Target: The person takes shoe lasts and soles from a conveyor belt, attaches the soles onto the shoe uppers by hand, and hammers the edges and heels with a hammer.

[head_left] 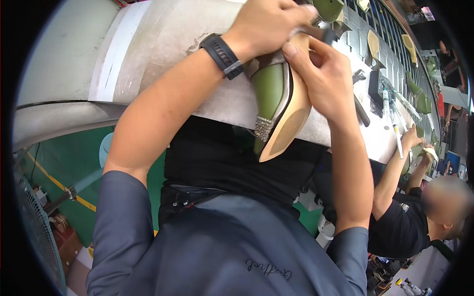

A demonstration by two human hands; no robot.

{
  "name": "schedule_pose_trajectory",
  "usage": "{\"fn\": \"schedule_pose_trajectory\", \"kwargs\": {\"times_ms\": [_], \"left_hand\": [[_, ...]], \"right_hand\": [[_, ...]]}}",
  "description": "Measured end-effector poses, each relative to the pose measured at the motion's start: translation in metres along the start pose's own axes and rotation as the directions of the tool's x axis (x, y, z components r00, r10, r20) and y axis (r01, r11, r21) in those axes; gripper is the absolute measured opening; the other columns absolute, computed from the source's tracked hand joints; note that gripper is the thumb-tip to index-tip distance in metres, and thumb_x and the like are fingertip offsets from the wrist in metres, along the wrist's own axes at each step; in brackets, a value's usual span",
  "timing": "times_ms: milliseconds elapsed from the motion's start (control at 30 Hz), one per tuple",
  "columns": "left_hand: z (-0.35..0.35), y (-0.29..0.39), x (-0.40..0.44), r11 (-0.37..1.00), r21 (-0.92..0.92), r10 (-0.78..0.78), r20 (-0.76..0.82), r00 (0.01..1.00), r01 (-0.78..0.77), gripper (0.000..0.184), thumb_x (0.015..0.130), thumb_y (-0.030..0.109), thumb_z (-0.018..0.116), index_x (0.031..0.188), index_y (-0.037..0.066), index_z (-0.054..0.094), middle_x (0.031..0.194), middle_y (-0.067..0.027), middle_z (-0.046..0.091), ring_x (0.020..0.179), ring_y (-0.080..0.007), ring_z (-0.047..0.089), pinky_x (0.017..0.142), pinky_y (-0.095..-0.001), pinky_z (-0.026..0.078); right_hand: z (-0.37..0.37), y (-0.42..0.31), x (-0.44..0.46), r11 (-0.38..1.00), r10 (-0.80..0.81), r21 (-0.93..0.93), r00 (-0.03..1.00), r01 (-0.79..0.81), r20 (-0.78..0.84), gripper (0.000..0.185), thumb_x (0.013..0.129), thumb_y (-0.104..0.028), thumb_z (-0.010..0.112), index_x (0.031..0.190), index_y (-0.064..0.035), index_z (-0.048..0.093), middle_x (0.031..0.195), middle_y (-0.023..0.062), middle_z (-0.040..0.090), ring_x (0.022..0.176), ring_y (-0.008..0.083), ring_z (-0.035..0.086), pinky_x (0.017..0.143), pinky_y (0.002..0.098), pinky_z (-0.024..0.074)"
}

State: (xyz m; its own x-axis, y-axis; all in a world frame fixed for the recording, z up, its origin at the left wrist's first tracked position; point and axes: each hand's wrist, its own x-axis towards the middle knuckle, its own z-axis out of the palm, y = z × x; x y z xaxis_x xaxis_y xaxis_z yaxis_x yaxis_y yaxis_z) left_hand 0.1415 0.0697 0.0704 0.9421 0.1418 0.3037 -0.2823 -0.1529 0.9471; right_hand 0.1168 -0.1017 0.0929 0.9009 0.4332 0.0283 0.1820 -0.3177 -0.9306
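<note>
A green pointed shoe (269, 91) with a sparkly band near its toe is tilted in front of me, its tan sole (292, 126) turned to the right and its toe pointing down. My right hand (321, 74) is closed on the heel end, with the thumb pressed on the sole. At the same end, my left hand (269, 24) has its fingers curled round the shoe near a dark brown heel (318, 32). The left fingertips are partly hidden and blurred, so their exact hold is unclear. A black watch (221, 55) is on my left wrist.
The pale worktable (163, 49) has a rounded front edge. Right of my hands lie a dark-handled metal tool (362, 111), a black box (376, 84) and several syringes (386, 101). Beyond is a roller conveyor with green shoes (419, 96). A co-worker (402, 222) handles a shoe at right.
</note>
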Motion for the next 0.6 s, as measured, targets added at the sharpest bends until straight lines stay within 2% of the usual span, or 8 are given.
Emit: {"fn": "schedule_pose_trajectory", "kwargs": {"times_ms": [100, 133, 167, 233, 300, 333, 433, 600], "left_hand": [[-0.020, -0.019, -0.021, 0.924, -0.382, -0.117, -0.247, 0.962, 0.014, 0.031, 0.106, 0.021, 0.063, 0.111, -0.008, 0.074, 0.099, -0.0136, 0.079, 0.084, -0.0118, 0.069, 0.073, -0.0263, 0.055], [-0.036, -0.019, -0.038, 0.946, -0.319, -0.029, -0.258, 0.966, -0.056, 0.042, 0.100, 0.036, 0.071, 0.116, -0.003, 0.072, 0.100, -0.0066, 0.075, 0.088, -0.0114, 0.069, 0.079, -0.0288, 0.056], [-0.044, 0.007, -0.065, 0.967, -0.255, -0.048, -0.216, 0.975, -0.009, 0.050, 0.097, 0.030, 0.078, 0.132, -0.003, 0.063, 0.116, -0.0065, 0.070, 0.101, -0.0151, 0.067, 0.089, -0.0313, 0.056], [-0.055, 0.002, -0.103, 0.947, 0.191, 0.296, -0.202, 0.934, -0.259, 0.064, 0.077, 0.024, 0.094, 0.128, 0.001, 0.064, 0.117, -0.0139, 0.069, 0.099, -0.0245, 0.069, 0.086, -0.0362, 0.056], [-0.059, 0.010, -0.130, 0.908, 0.321, 0.301, -0.054, 0.952, -0.269, 0.069, 0.070, 0.019, 0.096, 0.129, 0.002, 0.064, 0.125, -0.0148, 0.066, 0.111, -0.0284, 0.066, 0.097, -0.0376, 0.053], [-0.065, 0.008, -0.139, 0.895, 0.351, 0.271, 0.062, 0.961, -0.275, 0.078, 0.073, 0.015, 0.096, 0.139, 0.001, 0.059, 0.128, -0.0105, 0.065, 0.118, -0.0222, 0.064, 0.103, -0.0335, 0.051], [-0.066, 0.012, -0.146, 0.826, 0.421, 0.326, 0.186, 0.927, -0.375, 0.075, 0.073, 0.024, 0.096, 0.136, 0.002, 0.064, 0.136, -0.0190, 0.067, 0.129, -0.0324, 0.064, 0.109, -0.0392, 0.049], [-0.056, 0.008, -0.153, 0.794, 0.473, 0.350, 0.156, 0.924, -0.381, 0.065, 0.072, 0.030, 0.093, 0.131, 0.014, 0.073, 0.136, -0.0141, 0.069, 0.125, -0.0346, 0.066, 0.107, -0.0541, 0.047]], "right_hand": [[-0.007, -0.015, 0.009, 0.975, -0.121, -0.184, 0.992, 0.125, 0.034, 0.055, 0.092, -0.041, 0.081, 0.115, 0.0085, 0.073, 0.090, 0.0204, 0.077, 0.080, 0.0226, 0.075, 0.072, 0.0352, 0.0583], [-0.009, -0.024, 0.005, 0.910, -0.204, -0.358, 0.978, 0.209, 0.052, 0.055, 0.090, -0.041, 0.082, 0.116, 0.0070, 0.073, 0.091, 0.0216, 0.076, 0.080, 0.0280, 0.074, 0.075, 0.0372, 0.0584], [-0.013, -0.030, 0.000, 0.809, -0.276, -0.518, 0.957, 0.279, 0.085, 0.056, 0.089, -0.041, 0.083, 0.117, 0.0056, 0.073, 0.092, 0.0228, 0.076, 0.080, 0.0334, 0.074, 0.077, 0.0393, 0.0585], [-0.018, -0.024, -0.006, 0.745, -0.352, -0.559, 0.926, 0.364, 0.133, 0.054, 0.086, -0.033, 0.085, 0.127, -0.0009, 0.071, 0.108, 0.0199, 0.075, 0.098, 0.0306, 0.072, 0.091, 0.0395, 0.0550], [-0.019, -0.007, -0.007, 0.665, -0.515, -0.521, 0.833, 0.536, 0.200, 0.056, 0.082, -0.036, 0.087, 0.123, -0.0001, 0.072, 0.115, 0.0201, 0.073, 0.105, 0.0371, 0.069, 0.093, 0.0425, 0.0543], [-0.018, -0.006, -0.013, 0.660, -0.495, -0.524, 0.836, 0.538, 0.236, 0.058, 0.078, -0.034, 0.089, 0.124, -0.0017, 0.072, 0.125, 0.0174, 0.071, 0.115, 0.0353, 0.066, 0.099, 0.0437, 0.0515], [-0.011, -0.003, -0.025, 0.540, -0.570, -0.546, 0.755, 0.641, 0.324, 0.061, 0.074, -0.035, 0.090, 0.124, -0.0038, 0.073, 0.125, 0.0152, 0.071, 0.116, 0.0345, 0.065, 0.101, 0.0443, 0.0505], [-0.004, -0.003, -0.032, 0.496, -0.589, -0.569, 0.736, 0.656, 0.335, 0.064, 0.069, -0.033, 0.090, 0.123, -0.0022, 0.074, 0.125, 0.0140, 0.072, 0.114, 0.0333, 0.066, 0.099, 0.0436, 0.0504]]}}
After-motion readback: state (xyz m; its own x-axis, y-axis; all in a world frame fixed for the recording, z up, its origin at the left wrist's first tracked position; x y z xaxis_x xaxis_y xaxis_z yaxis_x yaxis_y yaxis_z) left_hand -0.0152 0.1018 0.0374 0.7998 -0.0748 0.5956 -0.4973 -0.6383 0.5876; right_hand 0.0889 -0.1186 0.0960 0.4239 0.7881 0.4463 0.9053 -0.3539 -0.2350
